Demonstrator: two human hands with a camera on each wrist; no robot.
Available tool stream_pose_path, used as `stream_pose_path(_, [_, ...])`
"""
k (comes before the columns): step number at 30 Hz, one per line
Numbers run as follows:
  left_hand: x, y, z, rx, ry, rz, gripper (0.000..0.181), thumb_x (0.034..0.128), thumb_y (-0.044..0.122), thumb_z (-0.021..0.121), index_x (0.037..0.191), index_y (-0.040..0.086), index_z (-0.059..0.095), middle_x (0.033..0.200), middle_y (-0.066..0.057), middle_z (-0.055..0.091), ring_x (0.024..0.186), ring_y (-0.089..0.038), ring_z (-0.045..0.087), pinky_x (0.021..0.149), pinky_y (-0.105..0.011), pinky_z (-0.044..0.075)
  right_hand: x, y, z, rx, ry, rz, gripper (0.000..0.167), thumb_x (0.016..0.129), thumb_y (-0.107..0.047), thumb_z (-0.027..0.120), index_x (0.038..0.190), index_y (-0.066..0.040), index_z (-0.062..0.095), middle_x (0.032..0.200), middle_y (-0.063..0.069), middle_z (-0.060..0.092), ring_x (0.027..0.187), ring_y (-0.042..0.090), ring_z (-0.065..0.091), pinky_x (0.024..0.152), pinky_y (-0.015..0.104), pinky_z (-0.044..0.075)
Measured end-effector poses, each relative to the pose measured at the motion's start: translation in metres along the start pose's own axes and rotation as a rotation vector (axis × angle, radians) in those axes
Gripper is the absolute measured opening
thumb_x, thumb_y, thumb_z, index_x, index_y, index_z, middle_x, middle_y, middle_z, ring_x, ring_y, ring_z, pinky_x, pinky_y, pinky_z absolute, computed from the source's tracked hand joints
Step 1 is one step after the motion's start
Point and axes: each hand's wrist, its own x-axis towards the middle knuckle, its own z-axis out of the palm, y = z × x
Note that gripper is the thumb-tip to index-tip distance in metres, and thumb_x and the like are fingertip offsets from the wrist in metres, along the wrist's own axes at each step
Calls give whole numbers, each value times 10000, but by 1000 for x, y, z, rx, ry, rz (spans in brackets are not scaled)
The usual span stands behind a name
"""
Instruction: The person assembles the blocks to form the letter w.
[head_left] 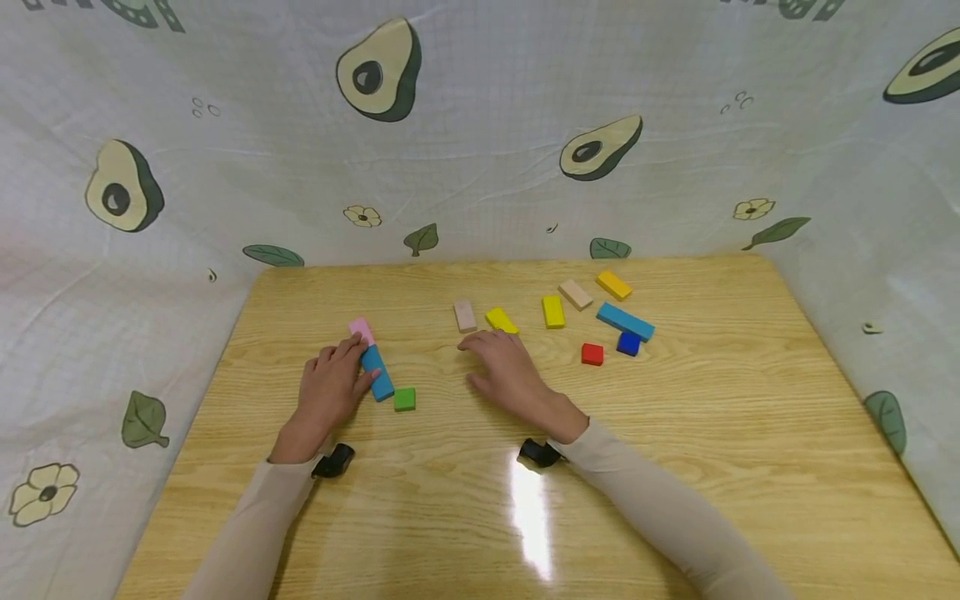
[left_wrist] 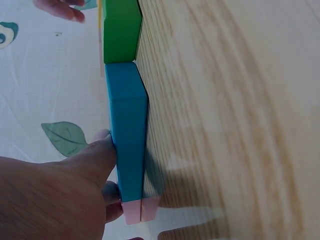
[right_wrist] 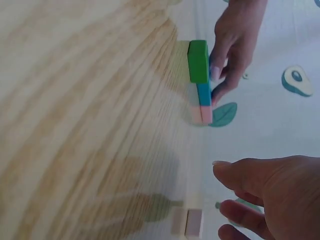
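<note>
My left hand rests on a pink block and a long blue block, which lie end to end. In the left wrist view its thumb touches the upper edge of the blue block, while other fingers reach toward the pink block. A green block meets the blue block's near end. Over the middle of the table, my right hand holds nothing, fingers loosely bent. Just beyond its fingers lie a pale block and a yellow block, the latter partly hidden.
Farther right on the wooden table are a second yellow block, a beige block, an orange-yellow block, another long blue block, a dark blue block and a red block. A patterned cloth borders the table.
</note>
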Motion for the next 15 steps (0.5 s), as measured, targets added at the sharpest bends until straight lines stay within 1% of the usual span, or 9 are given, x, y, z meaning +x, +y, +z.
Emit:
stream_pose_path(6, [0,0,0,6,-11,-5,579,1077,290,638,1540,-30,502,1617,-217,442,1396,-496,455,1091,-699,378,-4,14,-8,2,24,33,459,906,-56,818,1343,-34,682,1401,134,668,1237,365,599,1094,543,430])
stream_pose_path(12, [0,0,-1,9,-13,-7,576,1075,284,643,1538,-31,504,1615,-217,445,1397,-497,455,1091,-697,382,-6,31,-15,19,54,68,553,913,-58,818,1430,-23,624,1446,160,631,1280,377,572,1120,549,401])
stream_pose_path(15, [0,1,-1,8,-14,-7,575,1079,285,638,1539,-32,501,1615,-217,443,1397,-496,453,1094,-697,378,-6,38,-18,22,56,81,561,912,-52,815,1436,-15,620,1452,172,625,1284,384,570,1124,548,407])
